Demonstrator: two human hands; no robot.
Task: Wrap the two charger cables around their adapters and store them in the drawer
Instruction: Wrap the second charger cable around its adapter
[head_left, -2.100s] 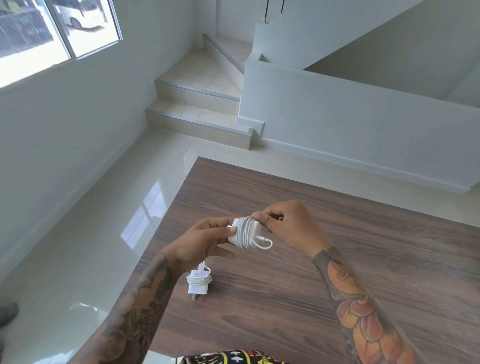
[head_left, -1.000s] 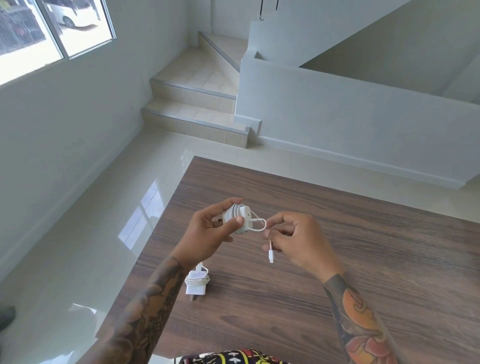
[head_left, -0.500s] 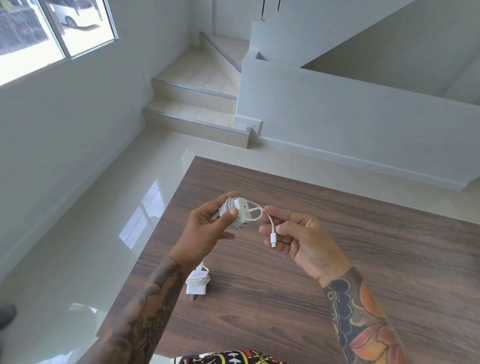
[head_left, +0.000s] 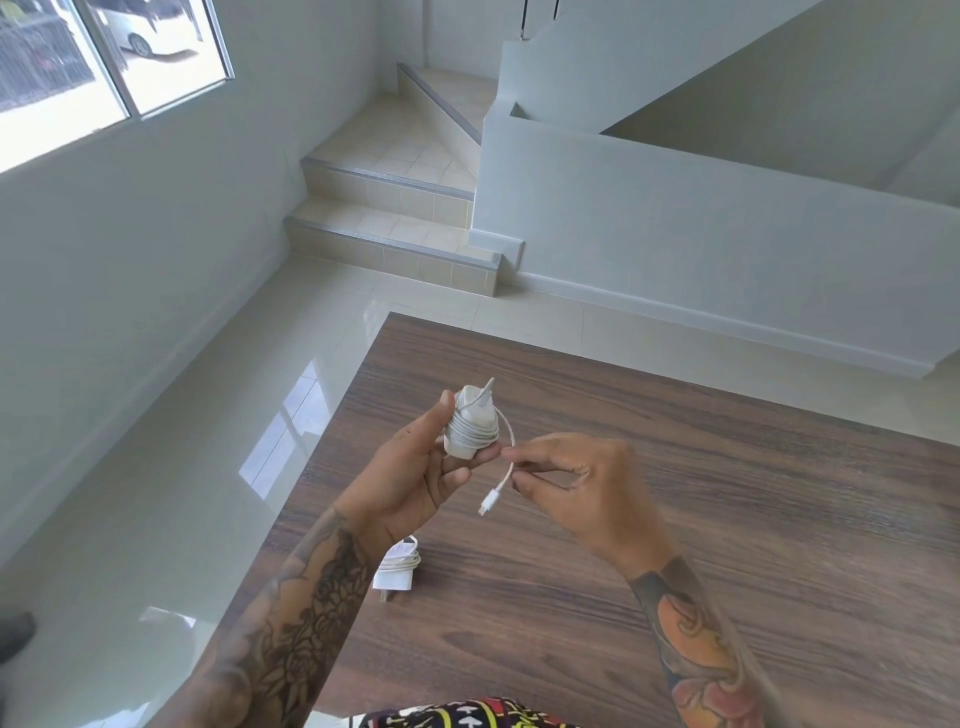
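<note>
My left hand (head_left: 415, 478) holds a white charger adapter (head_left: 471, 428) upright above the wooden table (head_left: 727, 519), with most of its white cable coiled around its body. My right hand (head_left: 576, 478) pinches the loose tail of that cable (head_left: 506, 475) just right of the adapter; the connector end (head_left: 487, 503) hangs down below my fingers. A second white adapter (head_left: 397, 569), its cable wound around it, lies on the table near the left edge, partly hidden behind my left wrist. No drawer is in view.
The table's left edge (head_left: 311, 467) drops to a glossy tiled floor (head_left: 156, 467). Tiled steps (head_left: 395, 228) and a low white stair wall (head_left: 675, 234) stand beyond the table. A window (head_left: 104, 57) is at the upper left.
My left hand has turned the adapter more upright. My right hand has shifted its pinch on the cable tail, and the connector now dangles lower. The second adapter has not moved.
</note>
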